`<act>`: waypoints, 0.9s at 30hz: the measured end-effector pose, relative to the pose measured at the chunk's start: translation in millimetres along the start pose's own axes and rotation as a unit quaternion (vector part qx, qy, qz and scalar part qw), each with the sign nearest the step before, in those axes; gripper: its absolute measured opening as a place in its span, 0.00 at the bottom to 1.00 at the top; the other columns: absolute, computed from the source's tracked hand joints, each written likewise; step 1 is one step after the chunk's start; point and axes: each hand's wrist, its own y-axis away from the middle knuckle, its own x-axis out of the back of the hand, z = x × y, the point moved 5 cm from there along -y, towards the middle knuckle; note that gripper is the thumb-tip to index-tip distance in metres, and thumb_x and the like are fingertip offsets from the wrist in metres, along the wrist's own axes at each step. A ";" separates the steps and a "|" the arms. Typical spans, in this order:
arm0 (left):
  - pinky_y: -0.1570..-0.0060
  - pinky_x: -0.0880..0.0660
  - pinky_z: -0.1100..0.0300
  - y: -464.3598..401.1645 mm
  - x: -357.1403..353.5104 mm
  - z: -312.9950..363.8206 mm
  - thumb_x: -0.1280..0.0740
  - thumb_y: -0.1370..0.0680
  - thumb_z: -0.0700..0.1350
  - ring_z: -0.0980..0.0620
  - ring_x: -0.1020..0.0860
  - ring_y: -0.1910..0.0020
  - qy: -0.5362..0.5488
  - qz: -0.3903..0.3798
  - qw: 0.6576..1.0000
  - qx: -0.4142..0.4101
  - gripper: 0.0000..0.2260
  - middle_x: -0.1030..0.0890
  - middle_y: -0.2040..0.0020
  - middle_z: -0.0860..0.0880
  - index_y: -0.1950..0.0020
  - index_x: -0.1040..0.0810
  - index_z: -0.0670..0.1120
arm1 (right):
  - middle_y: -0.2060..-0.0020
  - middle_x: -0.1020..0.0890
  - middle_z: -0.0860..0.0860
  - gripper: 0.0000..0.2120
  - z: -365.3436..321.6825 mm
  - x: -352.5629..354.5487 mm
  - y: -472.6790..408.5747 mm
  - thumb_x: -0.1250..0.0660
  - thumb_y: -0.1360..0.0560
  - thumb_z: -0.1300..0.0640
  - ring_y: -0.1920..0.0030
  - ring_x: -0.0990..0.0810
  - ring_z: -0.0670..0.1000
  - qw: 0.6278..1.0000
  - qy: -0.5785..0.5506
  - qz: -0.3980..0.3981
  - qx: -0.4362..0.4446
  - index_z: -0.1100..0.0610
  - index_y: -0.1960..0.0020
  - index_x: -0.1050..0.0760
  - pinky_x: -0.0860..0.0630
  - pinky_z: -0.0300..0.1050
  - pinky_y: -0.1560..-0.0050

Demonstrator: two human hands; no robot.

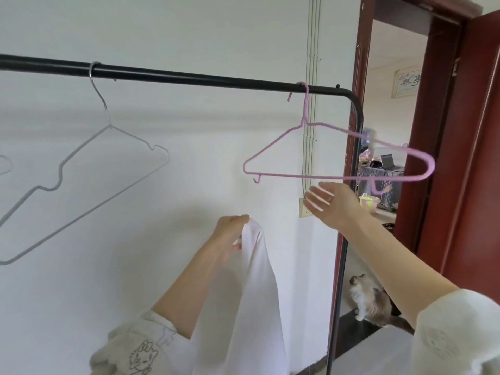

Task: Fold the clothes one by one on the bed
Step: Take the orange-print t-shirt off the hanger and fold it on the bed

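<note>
Currently your left hand grips the white garment; your right hand, spread empty just below the pink hanger, could knock it off

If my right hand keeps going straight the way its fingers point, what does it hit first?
Probably the white wall. The right hand points up-left, just under the pink hanger, which it might brush; depth is unclear.

Bright, soft daylight; perhaps slight edge distortion.
</note>
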 end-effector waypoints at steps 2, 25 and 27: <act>0.62 0.33 0.61 6.1 4.1 5.1 0.37 0.23 0.42 0.49 0.27 0.59 -0.003 0.004 1.000 -0.006 0.03 0.26 0.56 0.46 0.56 0.25 0.45 | 0.60 0.25 0.55 0.07 18.4 -7.1 2.4 0.40 0.22 0.63 0.60 0.23 0.55 0.991 0.125 -0.044 -0.030 0.60 0.58 0.28 0.24 0.50 0.55; 0.46 0.27 0.59 297.4 206.4 -4.8 0.48 0.28 0.30 0.57 0.20 0.57 -0.151 0.311 0.937 -0.051 0.21 0.17 0.58 0.53 0.54 0.17 0.46 | 0.75 0.40 0.48 0.23 202.0 -198.6 229.9 0.31 0.29 0.65 0.73 0.41 0.47 0.738 0.430 -0.518 0.047 0.54 0.72 0.43 0.47 0.38 0.72; 0.47 0.27 0.60 348.3 235.2 0.9 0.48 0.27 0.30 0.55 0.20 0.56 -0.165 0.350 0.920 -0.066 0.21 0.17 0.57 0.51 0.53 0.18 0.45 | 0.77 0.37 0.45 0.22 221.6 -225.8 274.2 0.31 0.30 0.66 0.74 0.37 0.45 0.736 0.400 -0.546 0.027 0.55 0.74 0.39 0.43 0.35 0.73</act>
